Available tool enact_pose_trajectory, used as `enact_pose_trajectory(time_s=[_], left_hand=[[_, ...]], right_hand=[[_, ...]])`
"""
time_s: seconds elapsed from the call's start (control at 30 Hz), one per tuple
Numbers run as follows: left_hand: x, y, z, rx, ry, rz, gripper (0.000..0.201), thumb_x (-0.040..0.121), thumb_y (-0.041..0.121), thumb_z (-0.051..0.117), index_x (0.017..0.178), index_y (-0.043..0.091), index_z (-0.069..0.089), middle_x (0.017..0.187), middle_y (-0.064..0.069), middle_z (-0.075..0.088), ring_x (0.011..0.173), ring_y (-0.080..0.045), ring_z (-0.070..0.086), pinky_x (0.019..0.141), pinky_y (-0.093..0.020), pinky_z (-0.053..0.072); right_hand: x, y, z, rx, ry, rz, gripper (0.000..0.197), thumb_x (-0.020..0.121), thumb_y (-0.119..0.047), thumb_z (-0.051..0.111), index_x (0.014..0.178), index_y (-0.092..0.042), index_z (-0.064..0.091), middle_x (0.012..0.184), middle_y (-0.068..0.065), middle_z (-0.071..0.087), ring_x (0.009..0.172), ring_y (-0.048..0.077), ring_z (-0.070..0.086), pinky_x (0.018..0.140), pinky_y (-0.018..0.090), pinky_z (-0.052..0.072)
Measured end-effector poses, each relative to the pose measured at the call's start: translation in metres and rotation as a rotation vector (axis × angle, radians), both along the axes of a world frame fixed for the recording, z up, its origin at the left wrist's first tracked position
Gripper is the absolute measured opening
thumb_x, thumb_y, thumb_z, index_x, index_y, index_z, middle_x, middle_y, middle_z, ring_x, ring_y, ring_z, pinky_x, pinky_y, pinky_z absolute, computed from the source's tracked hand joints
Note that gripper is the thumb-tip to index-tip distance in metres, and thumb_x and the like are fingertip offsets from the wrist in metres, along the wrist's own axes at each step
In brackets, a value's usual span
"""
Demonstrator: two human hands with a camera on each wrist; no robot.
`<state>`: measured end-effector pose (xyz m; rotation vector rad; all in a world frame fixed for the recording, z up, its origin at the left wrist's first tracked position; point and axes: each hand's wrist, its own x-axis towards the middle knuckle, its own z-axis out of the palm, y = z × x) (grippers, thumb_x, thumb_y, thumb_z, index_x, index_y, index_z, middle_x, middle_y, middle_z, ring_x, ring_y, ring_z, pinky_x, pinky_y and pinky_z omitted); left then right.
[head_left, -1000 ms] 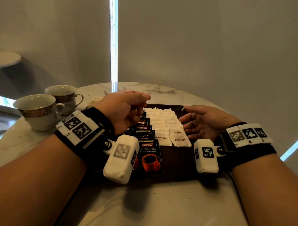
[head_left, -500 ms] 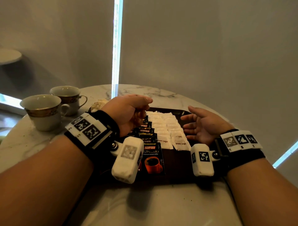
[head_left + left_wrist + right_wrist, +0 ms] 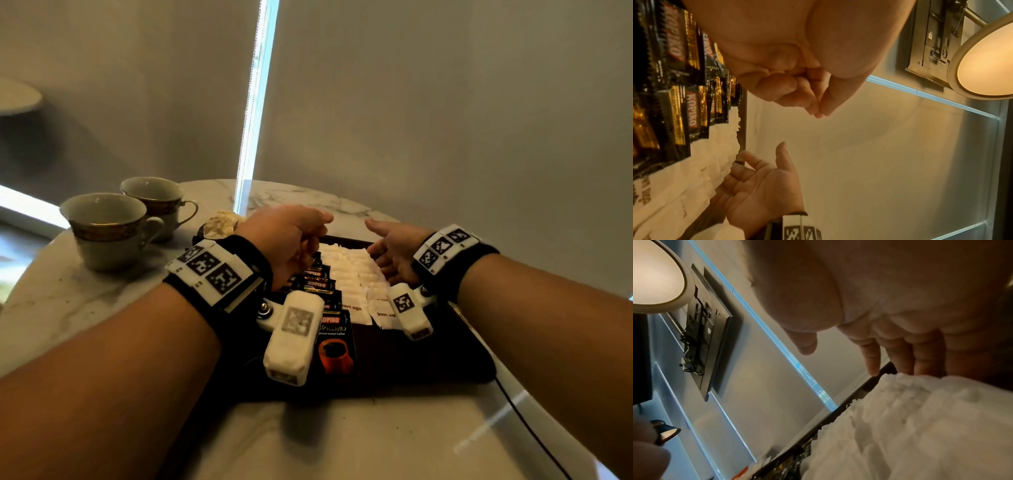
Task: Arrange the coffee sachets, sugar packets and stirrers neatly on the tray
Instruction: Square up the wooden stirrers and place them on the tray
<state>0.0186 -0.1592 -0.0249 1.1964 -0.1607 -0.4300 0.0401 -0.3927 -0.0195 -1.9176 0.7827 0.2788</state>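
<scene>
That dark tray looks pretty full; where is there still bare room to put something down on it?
The tray has a bare dark strip along its near edge, in front of the coffee sachets and sugar packets, widest toward its right side. The middle and far part are crowded with overlapping rows, and both hands hover there.

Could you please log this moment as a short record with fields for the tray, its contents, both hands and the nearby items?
tray: dark rectangular tray on white marble table
coffee: black Kopiko coffee sachets in an overlapping row, left side of tray
sugar: white paper brown-sugar packets in overlapping rows, right of the coffee
stirrers: none visible
left hand: left hand over the coffee row, fingers curled, holding nothing
right hand: right hand open, palm inward, beside the sugar
nearby: two gold-banded white teacups left of tray
</scene>
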Motion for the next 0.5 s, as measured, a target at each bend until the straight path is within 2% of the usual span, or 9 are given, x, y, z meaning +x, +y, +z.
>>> enact_pose_trajectory(time_s=[0.1,0.17,0.23,0.3,0.33,0.4,0.43,0.5], left_hand=[[0.003,0.0,-0.001,-0.022,0.007,-0.005,0.021,0.091,0.013,0.067,0.11,0.006,0.069,0.077,-0.001,0.06,0.058,-0.008,0.051,0.042,-0.019,0.039],[0.006,0.0,-0.003,-0.025,0.013,-0.007,0.023,0.09,0.014,0.068,0.111,0.005,0.069,0.077,-0.001,0.06,0.058,-0.008,0.051,0.042,-0.019,0.039],[0.008,0.0,-0.004,-0.026,0.019,-0.005,0.022,0.09,0.013,0.069,0.11,0.005,0.07,0.076,-0.001,0.059,0.058,-0.009,0.051,0.043,-0.019,0.039],[0.01,0.001,-0.006,-0.025,0.021,-0.003,0.021,0.09,0.013,0.069,0.11,0.006,0.07,0.074,0.0,0.059,0.058,-0.009,0.051,0.043,-0.019,0.039],[0.01,0.001,-0.006,-0.024,0.02,-0.002,0.022,0.09,0.013,0.069,0.11,0.005,0.069,0.074,0.0,0.059,0.059,-0.009,0.051,0.044,-0.019,0.039],[0.011,0.002,-0.007,-0.017,0.014,0.002,0.026,0.09,0.014,0.068,0.114,0.004,0.068,0.076,0.0,0.059,0.061,-0.009,0.051,0.045,-0.02,0.039],[0.011,0.001,-0.006,-0.011,0.013,0.004,0.027,0.09,0.015,0.068,0.114,0.005,0.068,0.076,0.0,0.059,0.062,-0.009,0.051,0.046,-0.02,0.04],[0.011,0.002,-0.005,-0.004,0.019,0.007,0.026,0.089,0.015,0.069,0.113,0.005,0.068,0.075,0.001,0.06,0.062,-0.009,0.051,0.046,-0.019,0.04]], right_hand=[[0.01,-0.001,-0.003,-0.054,-0.024,-0.032,0.09,0.087,-0.075,0.045,0.138,-0.001,0.046,0.12,0.022,0.058,0.111,0.037,0.06,0.102,0.051,0.046],[0.016,-0.003,-0.007,-0.092,-0.041,-0.051,0.094,0.08,-0.079,0.049,0.136,-0.003,0.05,0.119,0.019,0.058,0.111,0.035,0.06,0.1,0.049,0.048],[0.022,-0.007,-0.011,-0.099,-0.052,-0.067,0.093,0.073,-0.081,0.055,0.126,-0.005,0.057,0.131,0.017,0.058,0.122,0.032,0.058,0.104,0.049,0.046],[0.026,-0.007,-0.011,-0.077,-0.058,-0.062,0.083,0.076,-0.079,0.057,0.116,-0.006,0.059,0.145,0.011,0.051,0.131,0.024,0.051,0.108,0.046,0.041],[0.028,-0.007,-0.01,-0.066,-0.051,-0.046,0.083,0.079,-0.077,0.056,0.12,-0.006,0.058,0.144,0.01,0.052,0.126,0.02,0.053,0.107,0.043,0.041],[0.034,-0.008,-0.01,-0.058,-0.045,-0.007,0.09,0.08,-0.077,0.054,0.135,-0.006,0.052,0.133,0.012,0.055,0.105,0.022,0.055,0.099,0.04,0.045],[0.037,-0.009,-0.01,-0.053,-0.044,0.007,0.092,0.08,-0.077,0.054,0.138,-0.006,0.05,0.134,0.015,0.054,0.104,0.026,0.054,0.098,0.041,0.045],[0.037,-0.012,-0.007,-0.044,-0.045,0.019,0.09,0.083,-0.076,0.05,0.142,-0.008,0.046,0.14,0.019,0.05,0.119,0.033,0.052,0.103,0.045,0.043]])
